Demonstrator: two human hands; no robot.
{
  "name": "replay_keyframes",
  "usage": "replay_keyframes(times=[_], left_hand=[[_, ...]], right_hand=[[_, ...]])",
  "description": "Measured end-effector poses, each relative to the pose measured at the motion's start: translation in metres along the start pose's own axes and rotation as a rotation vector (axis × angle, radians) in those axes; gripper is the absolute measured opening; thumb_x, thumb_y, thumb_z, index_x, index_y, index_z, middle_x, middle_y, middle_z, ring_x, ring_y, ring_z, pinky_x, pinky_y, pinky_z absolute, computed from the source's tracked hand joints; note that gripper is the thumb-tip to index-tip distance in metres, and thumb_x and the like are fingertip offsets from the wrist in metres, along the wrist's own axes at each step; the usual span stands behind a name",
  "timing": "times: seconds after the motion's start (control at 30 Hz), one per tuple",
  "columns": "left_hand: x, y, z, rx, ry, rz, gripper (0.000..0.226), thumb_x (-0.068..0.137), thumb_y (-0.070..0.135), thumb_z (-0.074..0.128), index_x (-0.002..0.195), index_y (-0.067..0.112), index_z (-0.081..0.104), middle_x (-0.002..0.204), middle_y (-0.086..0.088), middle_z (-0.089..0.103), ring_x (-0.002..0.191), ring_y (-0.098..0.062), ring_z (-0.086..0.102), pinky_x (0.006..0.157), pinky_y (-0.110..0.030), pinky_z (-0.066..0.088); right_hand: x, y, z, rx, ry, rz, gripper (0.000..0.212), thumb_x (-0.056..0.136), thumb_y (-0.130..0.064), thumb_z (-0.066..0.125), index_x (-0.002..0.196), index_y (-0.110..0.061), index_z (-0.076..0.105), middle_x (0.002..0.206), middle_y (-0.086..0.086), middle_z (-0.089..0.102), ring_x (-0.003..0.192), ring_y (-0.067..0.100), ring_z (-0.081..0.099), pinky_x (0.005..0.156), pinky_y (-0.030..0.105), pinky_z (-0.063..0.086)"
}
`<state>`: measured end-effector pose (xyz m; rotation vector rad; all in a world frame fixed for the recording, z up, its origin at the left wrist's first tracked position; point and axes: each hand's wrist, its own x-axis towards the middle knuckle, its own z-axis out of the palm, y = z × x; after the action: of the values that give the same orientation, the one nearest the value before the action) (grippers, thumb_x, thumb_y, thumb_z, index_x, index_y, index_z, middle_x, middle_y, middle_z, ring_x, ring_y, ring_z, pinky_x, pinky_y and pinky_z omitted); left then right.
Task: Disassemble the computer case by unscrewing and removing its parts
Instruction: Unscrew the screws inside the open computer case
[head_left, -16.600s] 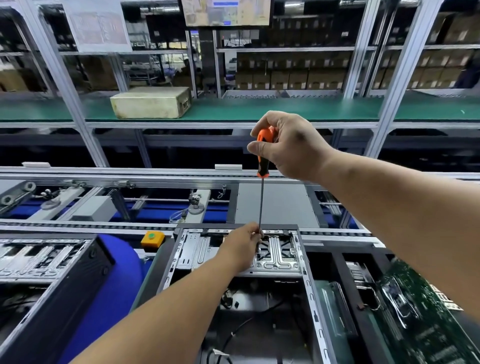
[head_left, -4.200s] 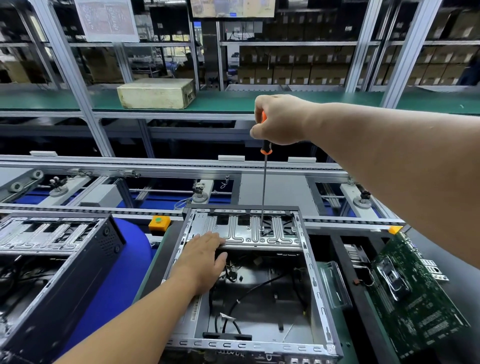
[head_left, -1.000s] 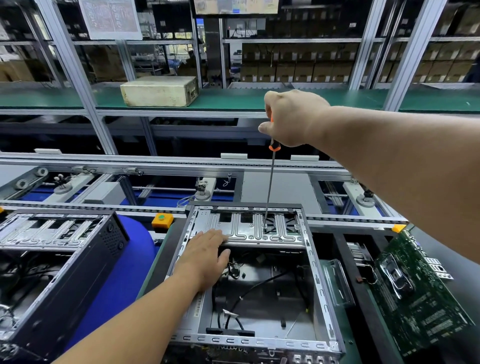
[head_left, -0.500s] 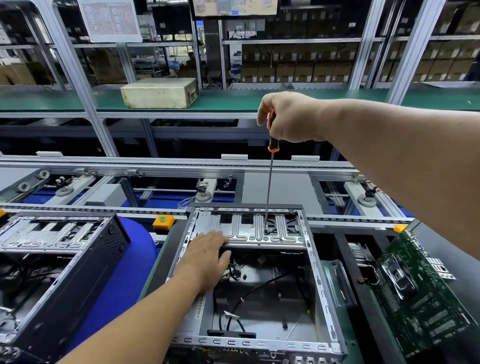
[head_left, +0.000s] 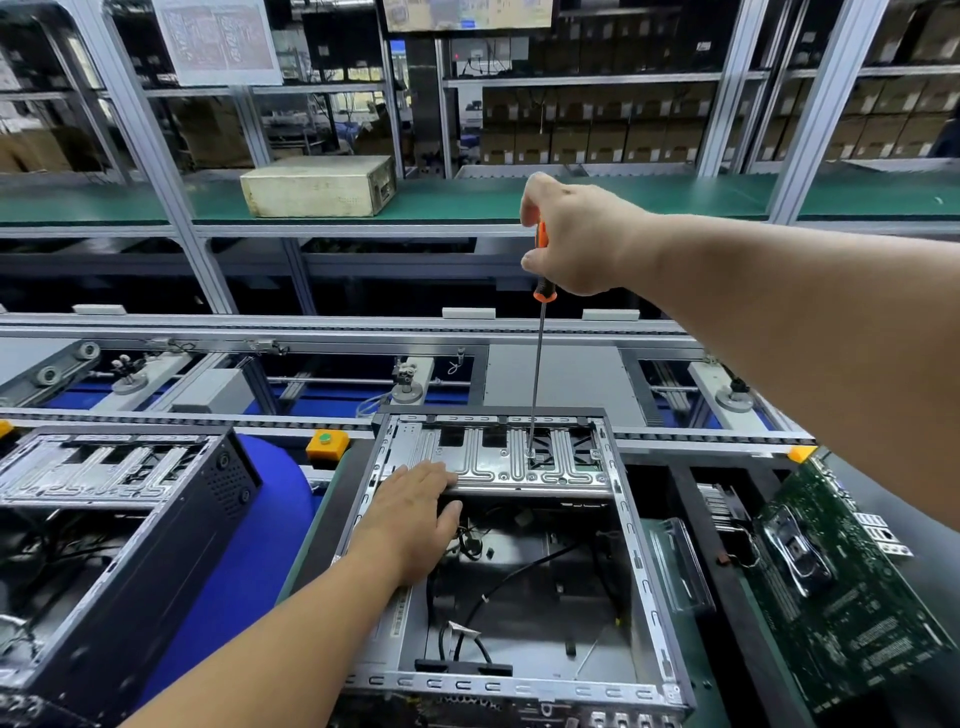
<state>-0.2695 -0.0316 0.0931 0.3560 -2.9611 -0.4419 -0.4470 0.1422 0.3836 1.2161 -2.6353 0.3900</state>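
Not much has shifted — our right hand (head_left: 576, 234) still grips the screwdriver (head_left: 540, 358), left hand (head_left: 415, 514) flat on the case (head_left: 631, 545) — screw's probably still turning.

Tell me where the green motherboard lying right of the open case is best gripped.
Probably by its bare long edges, coming from above with a hand on each side. The motherboard lies tilted, face up, its surface crowded with a metal socket and small parts, so the edges look like the safest hold.
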Motion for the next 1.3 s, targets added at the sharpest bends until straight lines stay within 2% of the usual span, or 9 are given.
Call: replay_keyframes(times=[0.1,0.2,0.37,0.5,0.6,0.73,0.93,1.1,1.3], left_hand=[[-0.001,0.001,-0.001,0.000,0.000,-0.003,0.044,0.106,0.045,0.045,0.146,0.027,0.050,0.146,0.009,0.049,0.137,-0.016,0.042,0.126,-0.035,0.021],[-0.001,0.002,-0.002,-0.005,0.008,-0.003,0.042,0.106,0.045,0.046,0.144,0.027,0.051,0.143,0.009,0.051,0.132,-0.015,0.044,0.124,-0.036,0.026],[-0.002,0.002,-0.003,-0.005,0.001,-0.006,0.042,0.106,0.044,0.046,0.144,0.028,0.050,0.144,0.010,0.051,0.132,-0.015,0.044,0.123,-0.037,0.028],[-0.002,0.003,-0.004,-0.008,0.001,-0.008,0.043,0.106,0.044,0.046,0.146,0.028,0.050,0.146,0.010,0.050,0.135,-0.014,0.042,0.125,-0.038,0.026],[-0.003,0.004,-0.004,-0.006,0.003,-0.006,0.043,0.107,0.043,0.046,0.146,0.028,0.050,0.145,0.010,0.050,0.135,-0.013,0.042,0.125,-0.037,0.025],[-0.002,0.005,-0.006,0.002,0.001,-0.006,0.042,0.107,0.043,0.046,0.145,0.026,0.051,0.143,0.010,0.051,0.133,-0.014,0.044,0.124,-0.038,0.026],[-0.003,0.006,-0.006,0.015,-0.014,-0.006,0.043,0.107,0.042,0.045,0.146,0.026,0.050,0.146,0.008,0.050,0.138,-0.017,0.043,0.125,-0.036,0.024],[-0.002,0.006,-0.006,0.025,-0.023,-0.007,0.045,0.107,0.044,0.043,0.148,0.026,0.048,0.149,0.008,0.048,0.140,-0.016,0.041,0.127,-0.036,0.020],[-0.002,0.005,-0.004,0.032,-0.020,-0.006,0.047,0.107,0.045,0.043,0.150,0.026,0.047,0.150,0.008,0.047,0.141,-0.015,0.040,0.129,-0.036,0.017]], right_hand=[[-0.001,0.002,-0.003,0.170,-0.014,0.070,0.030,0.094,-0.014,0.060,0.119,-0.025,0.048,0.098,-0.005,0.053,0.082,0.016,0.056,0.060,0.031,0.044],[-0.003,0.003,-0.005,0.291,-0.018,0.122,0.036,0.091,-0.006,0.059,0.118,-0.028,0.053,0.100,-0.002,0.056,0.081,0.018,0.062,0.058,0.030,0.049],[-0.005,0.001,-0.006,0.385,-0.048,0.132,0.039,0.085,0.000,0.057,0.110,-0.030,0.061,0.107,0.001,0.063,0.087,0.020,0.069,0.073,0.038,0.062],[-0.006,0.002,-0.001,0.230,-0.046,0.045,0.033,0.088,-0.024,0.071,0.115,-0.028,0.052,0.097,-0.006,0.060,0.081,0.014,0.063,0.060,0.028,0.047],[-0.008,0.004,0.005,0.010,0.021,-0.035,0.044,0.089,-0.048,0.071,0.116,-0.026,0.044,0.093,-0.006,0.057,0.084,0.022,0.056,0.066,0.036,0.044],[-0.009,0.006,0.011,-0.041,0.119,-0.079,0.041,0.091,-0.049,0.070,0.112,-0.024,0.045,0.089,0.000,0.059,0.083,0.028,0.056,0.066,0.037,0.041],[-0.010,0.006,0.009,0.095,0.071,-0.010,0.039,0.094,-0.029,0.070,0.123,-0.022,0.046,0.094,0.002,0.057,0.086,0.026,0.056,0.070,0.038,0.045],[-0.010,0.007,0.002,0.235,0.013,0.090,0.048,0.089,-0.003,0.066,0.125,-0.029,0.048,0.097,-0.002,0.056,0.079,0.013,0.058,0.055,0.024,0.043],[-0.015,0.009,0.001,0.292,0.001,0.092,0.048,0.088,0.002,0.064,0.120,-0.032,0.052,0.095,-0.003,0.060,0.080,0.013,0.062,0.053,0.020,0.044]])
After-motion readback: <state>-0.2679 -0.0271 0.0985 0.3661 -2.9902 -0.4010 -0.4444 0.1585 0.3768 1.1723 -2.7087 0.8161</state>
